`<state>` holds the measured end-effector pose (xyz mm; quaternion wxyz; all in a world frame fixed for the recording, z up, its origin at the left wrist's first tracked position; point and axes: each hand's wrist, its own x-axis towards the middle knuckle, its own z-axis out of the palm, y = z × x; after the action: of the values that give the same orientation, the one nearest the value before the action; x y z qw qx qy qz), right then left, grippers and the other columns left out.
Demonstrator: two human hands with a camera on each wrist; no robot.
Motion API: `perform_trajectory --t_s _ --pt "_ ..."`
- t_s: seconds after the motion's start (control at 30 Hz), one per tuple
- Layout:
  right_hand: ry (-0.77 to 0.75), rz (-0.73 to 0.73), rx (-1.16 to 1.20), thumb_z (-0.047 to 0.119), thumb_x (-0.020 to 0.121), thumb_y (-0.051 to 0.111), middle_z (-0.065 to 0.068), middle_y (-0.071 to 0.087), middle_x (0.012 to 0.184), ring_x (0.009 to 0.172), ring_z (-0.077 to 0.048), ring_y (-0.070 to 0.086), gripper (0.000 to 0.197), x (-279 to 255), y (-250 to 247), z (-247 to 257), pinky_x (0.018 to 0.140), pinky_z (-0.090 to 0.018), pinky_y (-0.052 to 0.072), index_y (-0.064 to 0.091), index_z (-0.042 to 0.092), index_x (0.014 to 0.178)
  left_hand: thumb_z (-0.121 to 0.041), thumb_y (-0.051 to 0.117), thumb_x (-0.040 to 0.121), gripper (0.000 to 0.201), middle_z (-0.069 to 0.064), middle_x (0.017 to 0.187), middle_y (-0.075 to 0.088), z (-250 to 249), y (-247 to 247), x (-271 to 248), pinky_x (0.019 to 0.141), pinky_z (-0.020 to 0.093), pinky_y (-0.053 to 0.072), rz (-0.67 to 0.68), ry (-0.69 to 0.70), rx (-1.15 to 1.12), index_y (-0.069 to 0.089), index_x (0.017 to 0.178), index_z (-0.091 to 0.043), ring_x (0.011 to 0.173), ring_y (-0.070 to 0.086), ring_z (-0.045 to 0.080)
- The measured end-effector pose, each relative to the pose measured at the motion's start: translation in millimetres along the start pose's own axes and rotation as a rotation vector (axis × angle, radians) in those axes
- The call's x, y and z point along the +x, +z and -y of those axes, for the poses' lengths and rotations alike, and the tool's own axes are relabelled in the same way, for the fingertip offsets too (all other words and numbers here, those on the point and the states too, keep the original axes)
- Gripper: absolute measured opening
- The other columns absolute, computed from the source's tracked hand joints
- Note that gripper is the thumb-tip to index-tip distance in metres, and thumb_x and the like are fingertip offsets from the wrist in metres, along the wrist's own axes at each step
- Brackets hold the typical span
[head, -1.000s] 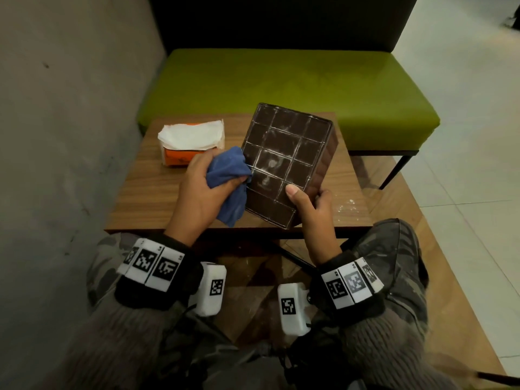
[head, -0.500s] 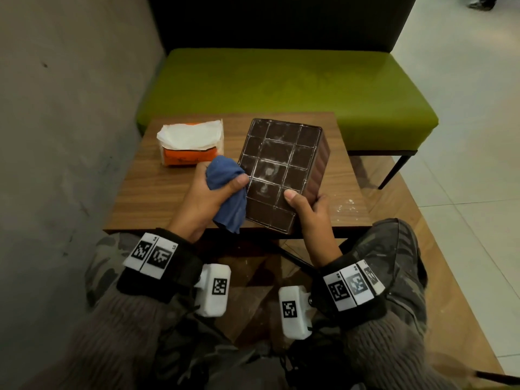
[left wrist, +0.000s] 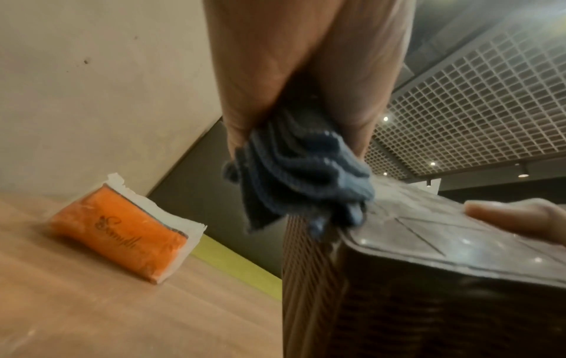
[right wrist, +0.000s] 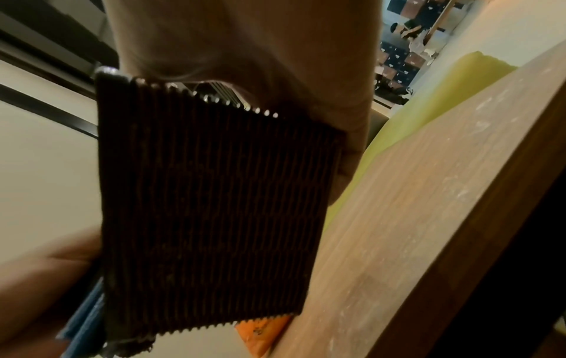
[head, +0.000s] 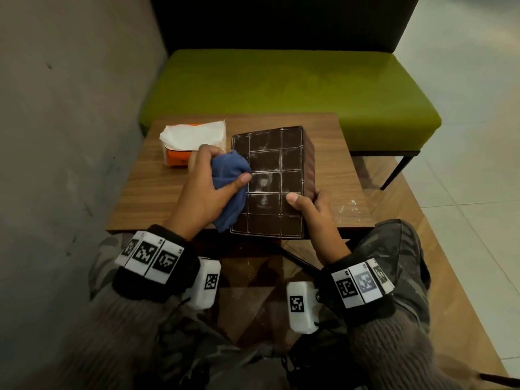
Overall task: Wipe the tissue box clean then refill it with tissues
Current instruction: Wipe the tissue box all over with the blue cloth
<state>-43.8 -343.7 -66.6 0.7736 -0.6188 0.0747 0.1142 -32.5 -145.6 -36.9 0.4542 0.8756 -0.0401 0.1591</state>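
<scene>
A: Tissue box (head: 270,181) now squared up over the near edge of the wooden table (head: 332,153), gridded face up; a second back, tilted and skewed to the right.

B: Grip check?

A: Right hand (head: 312,209) clamped on the near right corner, thumb on the top face, fingers wrapped down the ribbed side. Left hand (head: 208,187) curled tight round the bunched blue cloth (head: 229,178), pressing it on the box's left edge.

B: Moved since?

A: Yes, up the left edge, farther from the body. Pale smears left across the middle squares.

B: Meaning?

A: Probably mid-wipe, face not yet clean. Refill not begun: orange tissue pack (head: 187,147) lying on the table's far left, just beyond the left hand.
</scene>
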Motion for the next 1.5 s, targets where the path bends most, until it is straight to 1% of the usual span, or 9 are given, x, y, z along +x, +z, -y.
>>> perform_trajectory --t_s 0.17,0.33,0.57,0.73,0.9,1.03,1.13,1.23,1.5 --pt "-0.015 -0.115 0.064 0.049 0.050 0.072 -0.012 0.061 0.116 0.093 -0.019 0.068 0.087 6.6 -6.6 3.0 0.066 -0.026 0.055 0.042 0.010 0.121 -0.030 0.078 0.070 0.042 -0.013 0.105 0.034 -12.6 -2.6 -27.6 0.081 0.001 0.034 0.375 0.124 0.053 0.045 0.097 -0.027 0.097 0.042 -0.008" --pt "-0.009 -0.003 0.004 0.039 0.065 0.069 -0.008 0.059 0.116 0.093 -0.016 0.067 0.074 3.6 -7.3 3.7 0.061 -0.019 0.054 0.035 0.012 0.125 -0.016 0.072 0.079 0.034 -0.002 0.092 0.037 -18.3 1.3 -12.7 0.072 0.004 0.039 0.027 0.001 -0.017 0.042 0.095 -0.011 0.081 0.045 -0.002" --pt "-0.014 -0.040 0.020 0.038 0.060 0.072 -0.010 0.059 0.115 0.094 -0.019 0.067 0.076 5.9 -12.4 0.6 0.062 -0.021 0.055 0.038 0.011 0.122 -0.025 0.073 0.077 0.040 0.004 0.103 0.048 -4.6 7.2 -24.5 0.075 0.017 0.039 0.195 -0.154 -0.069 0.044 0.101 -0.014 0.089 0.050 0.009" --pt "0.061 0.059 0.040 0.046 0.061 0.071 -0.017 0.064 0.117 0.093 -0.022 0.070 0.076 4.1 -14.3 -1.4 0.071 -0.030 0.057 0.049 0.007 0.122 -0.032 0.080 0.066 0.055 0.002 0.106 0.063 0.5 9.8 -19.2 0.081 0.024 0.048 0.035 -0.527 -0.616 0.054 0.111 -0.014 0.100 0.061 0.014" --pt "0.041 0.212 0.075 0.032 0.088 0.051 -0.004 0.075 0.087 0.078 -0.014 0.071 0.026 -3.2 -19.8 12.7 0.065 -0.024 0.056 0.067 0.013 0.095 -0.048 0.090 0.036 0.104 0.017 0.129 0.058 9.9 16.3 -33.8 0.106 0.050 0.039 0.171 -0.751 -0.943 0.054 0.127 -0.009 0.121 0.054 0.031" --pt "-0.066 0.192 0.093 0.041 0.100 0.027 -0.001 0.075 0.098 0.093 -0.014 0.070 0.044 -5.2 -16.1 19.9 0.076 -0.027 0.056 0.064 0.019 0.105 -0.043 0.085 0.043 0.087 0.018 0.118 0.062 6.3 27.5 -37.1 0.096 0.055 0.045 0.108 -0.775 -0.962 0.058 0.120 -0.009 0.107 0.060 0.033" --pt "-0.139 0.089 0.138 0.072 0.079 0.051 -0.010 0.066 0.120 0.112 -0.023 0.062 0.074 -5.4 -8.3 11.4 0.091 -0.039 0.051 0.057 0.013 0.123 -0.032 0.075 0.047 0.052 0.009 0.085 0.062 -1.4 39.0 -36.1 0.071 0.040 0.052 0.027 -0.734 -0.982 0.061 0.095 -0.018 0.073 0.062 0.023" --pt "-0.117 0.005 0.199 0.053 0.062 0.078 -0.008 0.054 0.136 0.118 -0.021 0.059 0.103 -2.8 -1.6 -2.7 0.097 -0.042 0.051 0.028 0.019 0.145 -0.033 0.071 0.041 0.052 0.003 0.074 0.063 -7.0 44.2 -33.6 0.055 0.029 0.056 0.032 -0.736 -1.052 0.057 0.089 -0.018 0.062 0.067 0.015" --pt "-0.075 -0.219 0.206 0.044 0.056 0.076 -0.011 0.061 0.126 0.104 -0.019 0.067 0.086 8.3 -22.0 -4.6 0.087 -0.043 0.056 0.045 0.015 0.131 -0.055 0.064 0.071 0.067 0.005 0.124 0.053 13.9 26.2 -39.7 0.085 0.035 0.051 -0.115 -0.562 -0.575 0.034 0.125 -0.030 0.108 0.058 0.020"
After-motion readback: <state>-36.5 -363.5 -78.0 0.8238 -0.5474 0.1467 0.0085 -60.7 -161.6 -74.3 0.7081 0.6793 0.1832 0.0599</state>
